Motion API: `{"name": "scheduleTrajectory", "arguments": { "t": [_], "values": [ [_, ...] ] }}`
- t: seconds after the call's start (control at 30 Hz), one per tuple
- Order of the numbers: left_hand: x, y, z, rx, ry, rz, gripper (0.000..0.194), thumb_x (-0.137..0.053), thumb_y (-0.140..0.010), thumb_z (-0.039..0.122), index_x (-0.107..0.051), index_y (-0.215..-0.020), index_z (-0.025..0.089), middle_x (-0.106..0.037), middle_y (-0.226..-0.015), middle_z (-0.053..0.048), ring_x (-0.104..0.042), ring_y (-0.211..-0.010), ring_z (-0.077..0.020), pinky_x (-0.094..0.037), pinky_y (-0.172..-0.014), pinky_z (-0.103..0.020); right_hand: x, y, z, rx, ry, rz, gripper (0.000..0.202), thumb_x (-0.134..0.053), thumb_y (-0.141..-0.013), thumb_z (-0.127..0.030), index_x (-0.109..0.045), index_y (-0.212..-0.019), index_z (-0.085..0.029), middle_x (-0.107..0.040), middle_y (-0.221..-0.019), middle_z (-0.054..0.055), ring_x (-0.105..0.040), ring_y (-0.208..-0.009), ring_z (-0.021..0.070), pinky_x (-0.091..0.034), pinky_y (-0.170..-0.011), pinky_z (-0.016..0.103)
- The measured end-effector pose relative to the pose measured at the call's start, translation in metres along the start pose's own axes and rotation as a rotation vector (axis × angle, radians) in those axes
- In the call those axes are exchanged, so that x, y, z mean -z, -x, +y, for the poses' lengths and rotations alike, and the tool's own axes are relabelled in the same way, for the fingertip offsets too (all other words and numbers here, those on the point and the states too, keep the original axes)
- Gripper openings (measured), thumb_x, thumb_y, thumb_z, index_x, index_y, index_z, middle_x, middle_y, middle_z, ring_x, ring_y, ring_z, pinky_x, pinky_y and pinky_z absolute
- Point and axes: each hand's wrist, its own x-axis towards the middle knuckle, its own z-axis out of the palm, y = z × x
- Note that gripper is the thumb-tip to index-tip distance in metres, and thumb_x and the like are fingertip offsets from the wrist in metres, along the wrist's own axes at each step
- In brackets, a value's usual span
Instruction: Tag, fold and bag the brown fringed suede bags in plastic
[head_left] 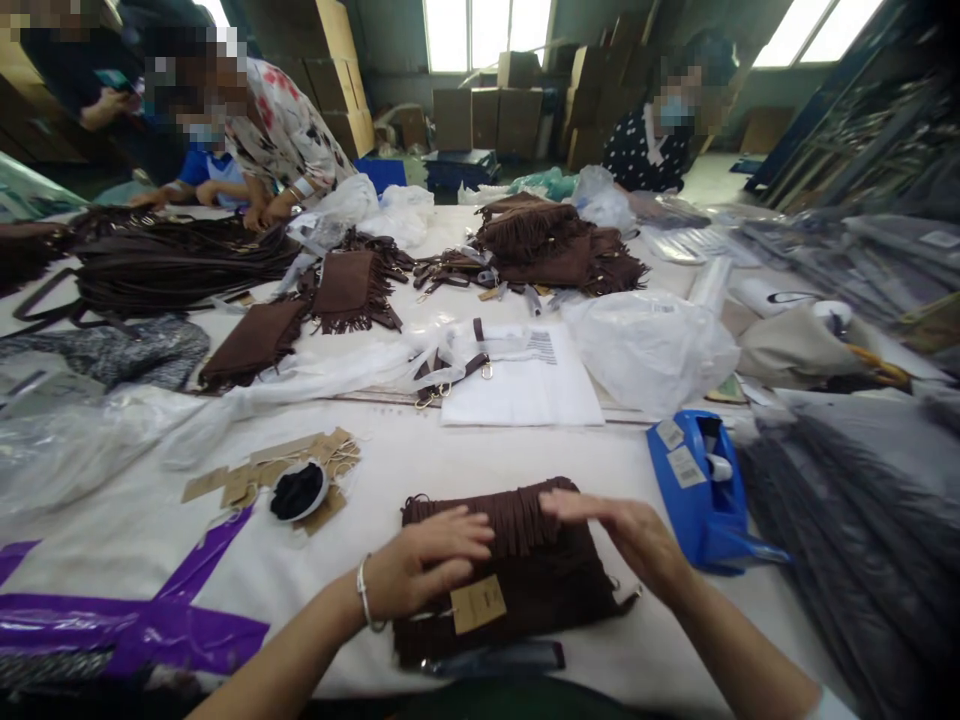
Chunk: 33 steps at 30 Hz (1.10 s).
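A dark brown fringed bag (540, 590) lies flat on the white table in front of me, its fringe along the far edge. My left hand (431, 560), with a bracelet at the wrist, is over the bag's left part, fingers stretched out. My right hand (622, 530) reaches over the upper right of the bag, its fingers extended at the fringe. Neither hand grips anything. A tan paper tag (478, 604) rests on the bag below my left hand. A dark strap (495, 658) with a metal clip lies along the bag's near edge.
A blue tape dispenser (694, 490) stands at the right, beside stacked dark packages (855, 560). Tan tags (240, 485) and a small bowl (298, 490) are at the left. Brown bags (532, 240) and plastic bags (652, 345) lie farther back. Other people stand across the table.
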Motion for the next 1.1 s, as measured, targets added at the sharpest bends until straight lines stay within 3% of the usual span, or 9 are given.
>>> {"name": "scheduleTrajectory", "arguments": {
  "t": [0.1,0.2,0.3,0.43,0.63,0.73,0.83,0.97,1.1],
  "values": [
    [0.02,-0.006,-0.029,0.2,-0.012,0.375,0.033,-0.051,-0.087,0.038,-0.063,-0.112,0.021,-0.059,-0.124,-0.005,-0.047,-0.121,-0.0234,-0.029,-0.11,-0.038,0.021,-0.046,0.012,-0.144,0.087,0.028,0.047,-0.033,-0.091,-0.05,-0.063,-0.112,-0.02,-0.061,-0.12,0.007,-0.05,-0.118,0.0244,-0.028,-0.108,0.046],
    [0.021,-0.006,-0.054,0.341,0.013,0.524,0.036,-0.053,-0.084,0.043,-0.066,-0.106,0.018,-0.065,-0.114,-0.006,-0.055,-0.112,-0.024,-0.036,-0.105,-0.037,0.019,-0.068,0.034,-0.255,0.147,-0.097,0.052,-0.036,-0.088,-0.056,-0.066,-0.107,-0.018,-0.065,-0.113,0.008,-0.057,-0.109,0.0256,-0.035,-0.102,0.048],
    [0.01,0.001,-0.064,0.337,0.085,0.549,0.04,-0.048,-0.086,0.045,-0.063,-0.11,0.016,-0.066,-0.111,-0.007,-0.058,-0.106,-0.0226,-0.042,-0.099,-0.035,0.001,-0.055,0.049,-0.22,0.232,-0.202,0.04,-0.049,-0.084,-0.052,-0.068,-0.103,-0.023,-0.067,-0.109,0.006,-0.058,-0.105,0.0262,-0.038,-0.099,0.047],
    [0.006,0.008,-0.065,0.376,0.063,0.627,0.044,-0.046,-0.087,0.046,-0.057,-0.117,0.016,-0.064,-0.113,-0.008,-0.058,-0.104,-0.0218,-0.043,-0.095,-0.033,-0.01,-0.011,0.052,-0.08,0.411,-0.238,0.035,-0.054,-0.084,-0.042,-0.059,-0.117,-0.033,-0.059,-0.123,0.003,-0.052,-0.114,0.0246,-0.037,-0.101,0.045],
    [0.027,-0.014,-0.067,0.441,-0.152,0.418,0.021,-0.061,-0.075,0.037,-0.07,-0.082,0.02,-0.069,-0.085,-0.006,-0.06,-0.087,-0.024,-0.042,-0.088,-0.034,-0.02,0.021,0.048,-0.024,0.568,-0.207,0.044,-0.052,-0.086,-0.038,-0.046,-0.13,-0.034,-0.043,-0.14,0.003,-0.036,-0.129,0.0255,-0.022,-0.11,0.051],
    [0.031,-0.032,-0.071,0.524,-0.246,0.322,0.009,-0.069,-0.064,0.028,-0.067,-0.066,0.02,-0.065,-0.066,-0.005,-0.06,-0.075,-0.0241,-0.044,-0.079,-0.035,-0.028,0.023,0.05,-0.009,0.647,-0.175,0.043,-0.05,-0.087,-0.038,-0.046,-0.13,-0.034,-0.043,-0.139,0.003,-0.035,-0.13,0.0244,-0.023,-0.11,0.05],
    [0.031,-0.047,-0.075,0.583,-0.318,0.277,0.013,-0.073,-0.057,0.02,-0.06,-0.055,0.019,-0.064,-0.063,-0.005,-0.061,-0.076,-0.0238,-0.043,-0.081,-0.036,-0.033,0.023,0.054,0.012,0.677,-0.142,0.042,-0.049,-0.088,-0.038,-0.046,-0.129,-0.035,-0.045,-0.138,0.003,-0.037,-0.129,0.0238,-0.023,-0.11,0.05],
    [0.025,-0.046,-0.065,0.539,-0.347,0.275,0.005,-0.066,-0.064,0.018,-0.062,-0.061,0.019,-0.064,-0.065,-0.004,-0.06,-0.072,-0.0212,-0.045,-0.077,-0.034,-0.035,0.025,0.053,-0.008,0.681,-0.151,0.041,-0.047,-0.089,-0.038,-0.046,-0.129,-0.035,-0.044,-0.139,0.002,-0.035,-0.13,0.0233,-0.023,-0.11,0.05],
    [0.007,-0.01,-0.031,0.402,-0.347,0.296,0.011,-0.058,-0.074,0.022,-0.066,-0.081,0.019,-0.066,-0.082,-0.007,-0.058,-0.083,-0.0229,-0.045,-0.082,-0.034,-0.035,0.029,0.043,-0.036,0.57,-0.184,0.038,-0.047,-0.089,-0.037,-0.05,-0.126,-0.036,-0.045,-0.138,0.0,-0.033,-0.132,0.0247,-0.02,-0.111,0.051]
  ]
}}
